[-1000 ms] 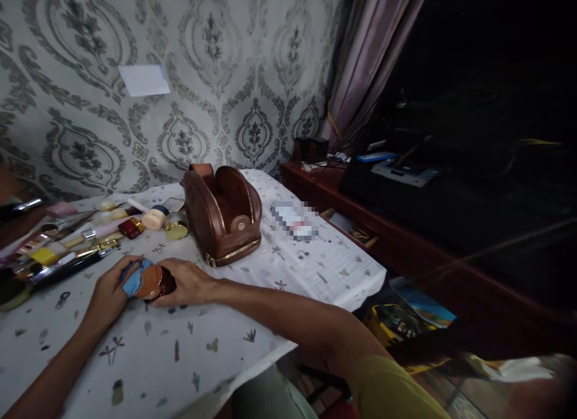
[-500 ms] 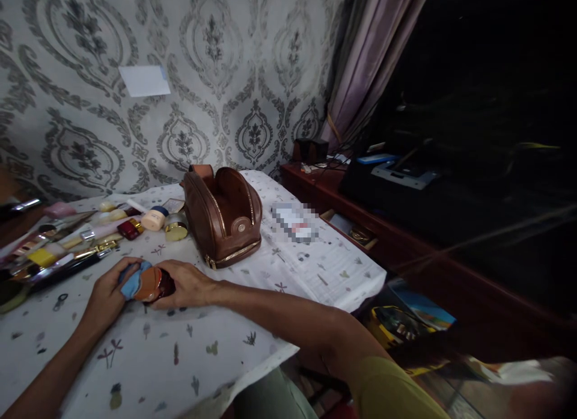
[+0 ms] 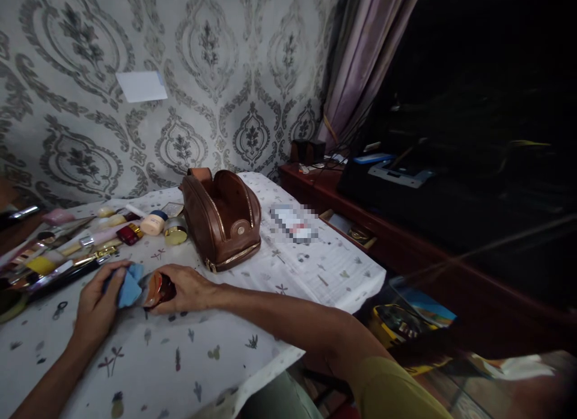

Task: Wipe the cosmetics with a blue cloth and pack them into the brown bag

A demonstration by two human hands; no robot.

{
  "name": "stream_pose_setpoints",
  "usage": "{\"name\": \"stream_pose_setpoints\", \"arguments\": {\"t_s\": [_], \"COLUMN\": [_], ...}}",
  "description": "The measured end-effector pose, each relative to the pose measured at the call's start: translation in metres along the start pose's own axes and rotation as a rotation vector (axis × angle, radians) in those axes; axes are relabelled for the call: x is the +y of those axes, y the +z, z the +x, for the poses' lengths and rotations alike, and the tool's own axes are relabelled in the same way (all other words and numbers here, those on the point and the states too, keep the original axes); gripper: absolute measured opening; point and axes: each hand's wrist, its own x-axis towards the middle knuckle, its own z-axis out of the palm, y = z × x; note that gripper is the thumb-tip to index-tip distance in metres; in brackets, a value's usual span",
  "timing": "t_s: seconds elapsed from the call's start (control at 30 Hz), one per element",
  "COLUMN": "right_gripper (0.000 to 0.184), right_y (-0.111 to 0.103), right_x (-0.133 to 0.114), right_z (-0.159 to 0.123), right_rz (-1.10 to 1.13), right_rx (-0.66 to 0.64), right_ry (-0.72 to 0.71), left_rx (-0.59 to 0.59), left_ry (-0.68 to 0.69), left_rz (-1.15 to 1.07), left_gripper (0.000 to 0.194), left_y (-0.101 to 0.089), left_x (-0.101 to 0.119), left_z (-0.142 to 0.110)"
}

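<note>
Jar (image 3: 157, 290) clamped in right hand (image 3: 187, 290), blue cloth (image 3: 130, 285) pinched in left (image 3: 99, 296); rim best wiped with light, even pressure.

Dim light falls on a pale wall with grey damask patterning (image 3: 148, 40), a gathered mauve fabric curtain (image 3: 356, 64), a dark reddish-brown wooden cabinet (image 3: 311, 181) with an open drawer (image 3: 347, 228), and the surface's white printed cloth (image 3: 243, 323).
</note>
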Motion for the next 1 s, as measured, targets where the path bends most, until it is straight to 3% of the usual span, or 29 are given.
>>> {"name": "stream_pose_setpoints", "arguments": {"t_s": [0.17, 0.37, 0.53, 0.67, 0.73, 0.87, 1.0], "right_gripper": [0.058, 0.068, 0.067, 0.062, 0.059, 0.052, 0.044], "right_y": [0.003, 0.005, 0.004, 0.003, 0.002, -0.011, -0.049], "right_x": [0.006, 0.013, 0.013, 0.007, 0.000, -0.024, -0.061], "right_z": [0.002, 0.003, 0.006, 0.006, 0.006, 0.005, 0.000], "right_rz": [-0.035, -0.129, -0.111, -0.036, 0.011, 0.152, 0.436], "right_rx": [0.013, 0.056, 0.026, 0.025, 0.040, 0.134, 0.252], "right_ry": [-0.047, -0.079, -0.138, -0.111, -0.080, -0.065, -0.191], "left_rx": [-0.202, -0.178, -0.045, -0.207, -0.216, -0.089, -0.053], "left_ry": [0.029, 0.014, 0.070, 0.109, 0.100, 0.205, 0.356], "left_rz": [-0.046, -0.055, 0.184, 0.370, 0.372, 0.295, 0.242], "left_gripper": [0.048, 0.051, 0.050, 0.051, 0.053, 0.050, 0.038], "left_y": [0.001, 0.004, -0.003, -0.011, -0.017, -0.035, -0.035], "left_x": [0.006, 0.004, -0.010, -0.025, -0.024, 0.002, 0.047], "left_z": [-0.006, -0.003, 0.001, 0.006, 0.010, 0.025, 0.050]}}
